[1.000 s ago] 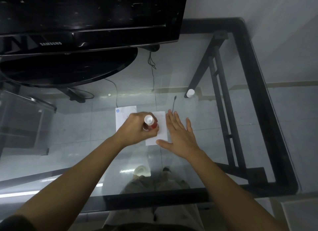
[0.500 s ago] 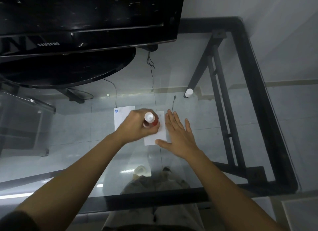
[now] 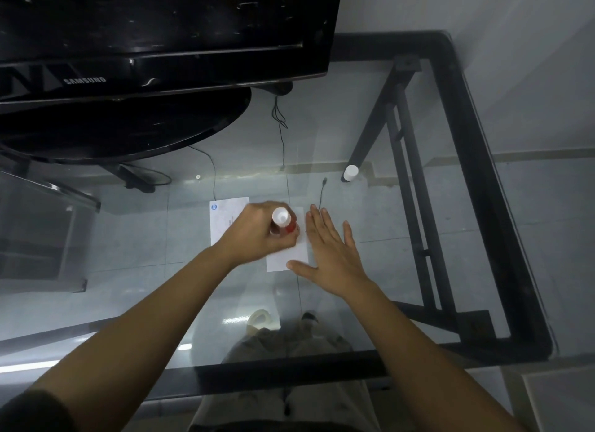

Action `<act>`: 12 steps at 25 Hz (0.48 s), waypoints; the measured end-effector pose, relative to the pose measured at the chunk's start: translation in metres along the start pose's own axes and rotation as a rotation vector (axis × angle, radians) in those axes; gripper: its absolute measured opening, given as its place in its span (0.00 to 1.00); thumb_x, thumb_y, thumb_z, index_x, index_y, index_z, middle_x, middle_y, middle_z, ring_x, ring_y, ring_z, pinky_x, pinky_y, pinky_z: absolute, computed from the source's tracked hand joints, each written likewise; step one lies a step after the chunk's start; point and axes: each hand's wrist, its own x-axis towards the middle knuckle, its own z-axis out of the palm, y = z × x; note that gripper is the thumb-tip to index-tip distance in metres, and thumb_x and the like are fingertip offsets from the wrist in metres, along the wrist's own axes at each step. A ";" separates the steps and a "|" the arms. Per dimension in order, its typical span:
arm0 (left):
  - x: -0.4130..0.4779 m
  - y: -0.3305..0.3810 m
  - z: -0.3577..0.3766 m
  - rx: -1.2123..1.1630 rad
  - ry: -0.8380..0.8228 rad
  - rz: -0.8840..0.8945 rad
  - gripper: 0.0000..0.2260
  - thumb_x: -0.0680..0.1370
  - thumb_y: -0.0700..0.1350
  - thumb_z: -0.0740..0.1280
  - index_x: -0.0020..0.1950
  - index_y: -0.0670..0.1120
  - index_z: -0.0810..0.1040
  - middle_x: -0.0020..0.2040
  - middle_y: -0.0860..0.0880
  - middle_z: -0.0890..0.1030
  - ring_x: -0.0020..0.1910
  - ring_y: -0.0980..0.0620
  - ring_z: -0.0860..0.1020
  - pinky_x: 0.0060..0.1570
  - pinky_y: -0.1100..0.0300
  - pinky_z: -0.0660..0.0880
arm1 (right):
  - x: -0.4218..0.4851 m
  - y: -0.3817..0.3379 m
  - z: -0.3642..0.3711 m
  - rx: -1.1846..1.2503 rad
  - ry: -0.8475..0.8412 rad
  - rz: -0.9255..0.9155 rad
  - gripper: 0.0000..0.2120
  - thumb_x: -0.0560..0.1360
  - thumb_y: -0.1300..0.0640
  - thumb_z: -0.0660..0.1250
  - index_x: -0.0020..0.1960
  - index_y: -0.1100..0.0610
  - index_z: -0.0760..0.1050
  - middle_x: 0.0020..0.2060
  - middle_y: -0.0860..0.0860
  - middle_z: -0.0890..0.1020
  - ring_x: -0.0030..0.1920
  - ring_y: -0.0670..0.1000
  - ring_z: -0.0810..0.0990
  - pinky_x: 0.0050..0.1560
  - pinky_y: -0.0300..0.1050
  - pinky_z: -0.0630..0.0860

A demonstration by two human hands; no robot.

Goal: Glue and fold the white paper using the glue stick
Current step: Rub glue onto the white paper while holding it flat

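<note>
Now the left hand (image 3: 257, 235) grips the red-and-white glue stick (image 3: 283, 222) tip-down on the flat white paper sheet (image 3: 286, 257) beneath, right hand (image 3: 331, 254) splayed flat alongside pinning it, gluing underway, folding unstarted.

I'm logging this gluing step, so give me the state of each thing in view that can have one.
glue stick: uncapped, gripped upright, tip down on the paper
white paper: flat on the glass table, pinned at its right edge
white cap: off the stick, standing apart on the glass
left hand: closed around the glue stick
right hand: open, flat, pressing the paper
television: screen dark
</note>
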 end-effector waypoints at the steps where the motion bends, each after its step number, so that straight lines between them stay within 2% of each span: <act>1: -0.010 0.002 0.004 -0.005 -0.047 -0.002 0.05 0.70 0.44 0.73 0.42 0.45 0.79 0.39 0.49 0.82 0.36 0.56 0.78 0.38 0.72 0.73 | 0.000 0.000 0.000 0.001 -0.004 0.001 0.44 0.72 0.32 0.53 0.73 0.53 0.33 0.75 0.49 0.37 0.71 0.46 0.30 0.69 0.54 0.31; 4: -0.016 0.001 0.009 -0.013 -0.069 -0.053 0.06 0.70 0.44 0.73 0.44 0.45 0.79 0.41 0.48 0.83 0.38 0.56 0.78 0.39 0.74 0.71 | 0.000 0.000 0.001 0.005 -0.001 0.004 0.44 0.71 0.32 0.53 0.72 0.52 0.32 0.75 0.49 0.37 0.71 0.47 0.31 0.69 0.55 0.31; 10: 0.031 -0.005 -0.010 0.025 0.108 -0.085 0.06 0.71 0.43 0.72 0.44 0.43 0.79 0.41 0.46 0.82 0.38 0.51 0.78 0.42 0.58 0.77 | 0.001 0.001 0.003 -0.020 0.014 0.002 0.45 0.71 0.31 0.53 0.73 0.53 0.34 0.75 0.49 0.38 0.68 0.44 0.28 0.66 0.52 0.28; 12: 0.021 -0.007 -0.011 -0.005 0.116 -0.060 0.06 0.70 0.43 0.72 0.43 0.44 0.79 0.40 0.48 0.82 0.38 0.53 0.78 0.40 0.62 0.76 | 0.000 0.001 0.003 -0.011 0.014 -0.006 0.45 0.71 0.31 0.54 0.73 0.52 0.33 0.75 0.49 0.38 0.68 0.44 0.28 0.66 0.52 0.28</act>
